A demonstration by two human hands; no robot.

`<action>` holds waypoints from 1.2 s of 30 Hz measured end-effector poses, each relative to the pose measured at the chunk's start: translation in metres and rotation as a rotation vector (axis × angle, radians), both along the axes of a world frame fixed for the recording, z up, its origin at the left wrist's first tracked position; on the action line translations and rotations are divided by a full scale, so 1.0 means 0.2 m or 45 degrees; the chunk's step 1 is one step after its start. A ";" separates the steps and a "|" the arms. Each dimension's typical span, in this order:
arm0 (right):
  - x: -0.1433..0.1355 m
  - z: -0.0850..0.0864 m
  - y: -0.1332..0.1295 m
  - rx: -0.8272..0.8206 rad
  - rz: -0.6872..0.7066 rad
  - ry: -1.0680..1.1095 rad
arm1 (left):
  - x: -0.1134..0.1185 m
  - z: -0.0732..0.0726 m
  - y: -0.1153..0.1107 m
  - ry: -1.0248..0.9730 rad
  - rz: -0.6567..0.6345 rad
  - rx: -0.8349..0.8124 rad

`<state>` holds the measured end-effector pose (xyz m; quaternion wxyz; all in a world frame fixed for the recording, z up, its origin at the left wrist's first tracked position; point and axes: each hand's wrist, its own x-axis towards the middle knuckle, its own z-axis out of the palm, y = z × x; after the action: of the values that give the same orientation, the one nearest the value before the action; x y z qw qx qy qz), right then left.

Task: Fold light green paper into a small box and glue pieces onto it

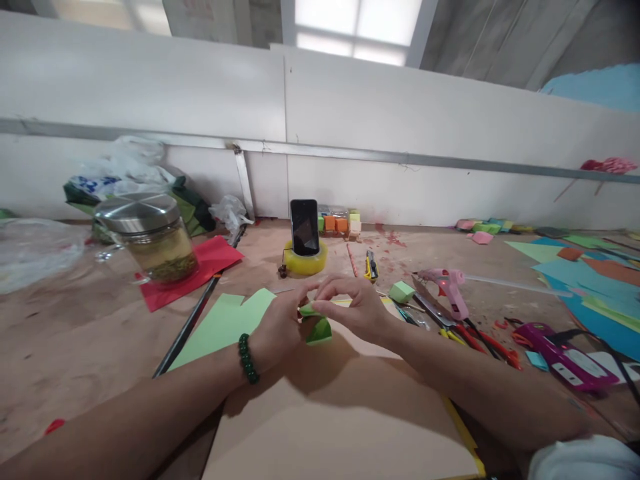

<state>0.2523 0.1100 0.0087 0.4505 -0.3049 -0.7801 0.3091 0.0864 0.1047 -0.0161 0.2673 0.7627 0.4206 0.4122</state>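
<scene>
Both hands meet over a pale board (340, 413) in front of me. My left hand (283, 327), with a green bead bracelet at the wrist, grips a small folded piece of green paper (318, 331). From the other side my right hand (350, 303) pinches the upper edge of the same paper, its fingers bent over the top. Part of the paper is hidden behind the fingers. Light green paper sheets (220, 327) lie left of the board. A finished-looking green paper cube (401, 292) rests beyond my right hand.
A lidded glass jar of tea (150, 240) stands on red paper (220, 257) at the left. A phone (305, 228) leans upright in a yellow tape roll (307, 260). To the right lie a yellow cutter (371, 265), pink glue gun (447, 287), red-handled pliers (487, 343) and purple power strip (567, 357).
</scene>
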 end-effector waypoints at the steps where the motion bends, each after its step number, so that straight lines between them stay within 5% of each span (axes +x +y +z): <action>1: 0.00 0.01 -0.01 0.000 -0.021 0.042 | 0.00 0.00 0.00 -0.001 0.023 0.009; 6: 0.02 0.03 0.00 0.118 -0.208 0.013 | -0.02 -0.01 0.00 -0.154 0.225 0.072; 12: 0.02 -0.03 0.00 0.385 -0.196 -0.310 | -0.03 -0.03 0.00 -0.385 0.172 0.154; 23: 0.01 -0.09 0.01 0.578 -0.196 -0.300 | -0.05 -0.07 0.02 -0.384 0.106 0.257; 31: 0.01 -0.07 0.00 0.617 -0.234 -0.375 | -0.03 -0.05 0.01 -0.369 0.031 0.192; 36: 0.01 -0.07 0.01 0.465 -0.256 -0.399 | -0.02 -0.03 0.01 -0.265 0.027 0.099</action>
<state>0.2541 0.1121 -0.0050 0.4001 -0.3386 -0.8491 0.0657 0.0827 0.1063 -0.0216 0.2753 0.7211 0.3822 0.5081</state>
